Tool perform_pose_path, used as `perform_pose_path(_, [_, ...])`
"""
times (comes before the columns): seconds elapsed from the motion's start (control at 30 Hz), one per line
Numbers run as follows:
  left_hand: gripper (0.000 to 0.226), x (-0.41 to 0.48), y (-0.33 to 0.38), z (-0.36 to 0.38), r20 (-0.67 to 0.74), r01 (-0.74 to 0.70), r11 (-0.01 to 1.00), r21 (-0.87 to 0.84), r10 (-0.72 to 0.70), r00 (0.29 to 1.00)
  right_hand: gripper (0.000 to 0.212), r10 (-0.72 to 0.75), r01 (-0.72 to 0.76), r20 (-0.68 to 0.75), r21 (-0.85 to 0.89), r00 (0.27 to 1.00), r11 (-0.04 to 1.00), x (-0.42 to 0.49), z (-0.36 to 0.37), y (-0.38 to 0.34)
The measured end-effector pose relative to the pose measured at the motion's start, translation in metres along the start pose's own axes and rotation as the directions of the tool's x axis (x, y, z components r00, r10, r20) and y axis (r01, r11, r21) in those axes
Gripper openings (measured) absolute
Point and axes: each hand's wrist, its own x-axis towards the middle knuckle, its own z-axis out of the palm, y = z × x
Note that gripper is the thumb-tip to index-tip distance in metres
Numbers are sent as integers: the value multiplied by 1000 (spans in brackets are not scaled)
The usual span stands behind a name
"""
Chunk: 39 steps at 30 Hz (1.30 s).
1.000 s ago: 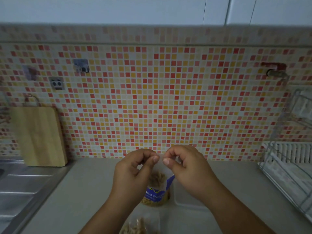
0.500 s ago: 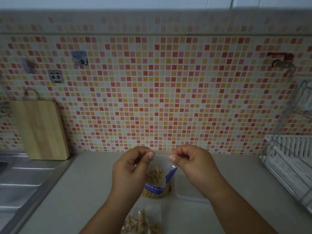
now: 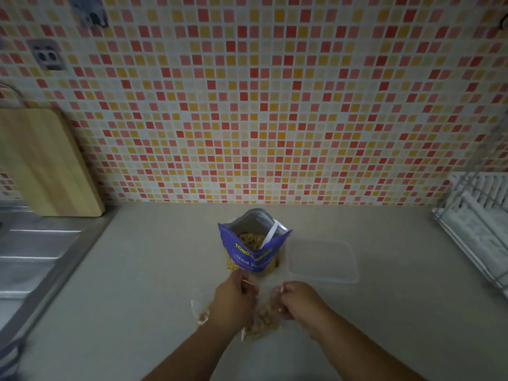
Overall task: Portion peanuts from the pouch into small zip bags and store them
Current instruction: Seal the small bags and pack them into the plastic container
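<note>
Wooden cutting board (image 3: 46, 163) leans on the tiled wall, well left of the fingers, with the steel sink (image 3: 35, 259) below it. Left hand (image 3: 233, 301): thumb and forefinger curled, pinching the left top edge of a clear zip bag (image 3: 268, 291). The bag holds peanuts (image 3: 261, 324) and hangs between my two hands, low over the counter (image 3: 137, 270); I cannot tell whether it touches. Blue pouch (image 3: 253, 259) stands upright, mouth open, just beyond the fingertips. Right hand (image 3: 298, 301): fingers curled, pinching the bag's right top edge. Clear plastic container (image 3: 324, 259) lies just beyond the right fingers, beside the pouch. White dish rack (image 3: 478, 224) sits well right.
</note>
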Motion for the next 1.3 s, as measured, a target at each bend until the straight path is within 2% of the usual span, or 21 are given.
perform_pose_path(0.13, [14,12,-25,14,6,-100,953,286,103,995,28,40,-44,-38,-102,998,994,25,13,19])
perform_pose_path(0.23, [19,17,-33,18,-11,-138,905,401,156,988,32,66,-77,-79,-153,995,985,31,20,21])
perform_pose_path(0.43, [20,18,-36,20,-2,-171,885,434,191,982,16,6,-44,-146,-256,989,966,30,30,26])
perform_pose_path(0.57, [15,15,-43,21,2,-264,862,434,292,957,29,-42,-12,-159,-322,986,947,25,31,28])
perform_pose_path(0.63, [20,15,-45,20,18,-299,832,467,330,944,38,-78,20,-159,-338,984,941,20,30,28])
perform_pose_path(0.77, [27,14,-47,23,15,-339,811,477,378,926,52,-229,154,-149,-397,962,905,7,20,25])
perform_pose_path(0.83, [30,11,-42,24,19,-396,797,456,436,900,57,-429,295,-208,-469,879,833,6,0,16])
perform_pose_path(0.9, [37,9,-32,26,44,-459,780,426,489,871,66,-587,343,-235,-623,775,703,16,-33,1])
perform_pose_path(0.93, [42,9,-28,28,66,-488,771,409,509,858,74,-592,319,-173,-708,787,630,23,-53,-7])
perform_pose_path(0.97, [47,10,-25,31,99,-508,769,389,513,853,85,-540,283,-90,-774,837,567,33,-71,-12])
perform_pose_path(1.03, [63,12,-17,38,172,-502,767,400,475,863,108,-358,218,48,-864,932,454,55,-98,-17])
perform_pose_path(1.13, [83,12,-3,48,311,-439,788,431,327,892,123,-191,206,153,-931,970,301,76,-110,-9])
perform_pose_path(1.2, [89,11,4,53,330,-403,802,441,273,904,121,-169,216,175,-938,970,270,81,-111,-2])
perform_pose_path(1.3, [101,9,-1,59,301,-430,782,451,320,898,116,-214,276,219,-916,952,292,72,-111,8])
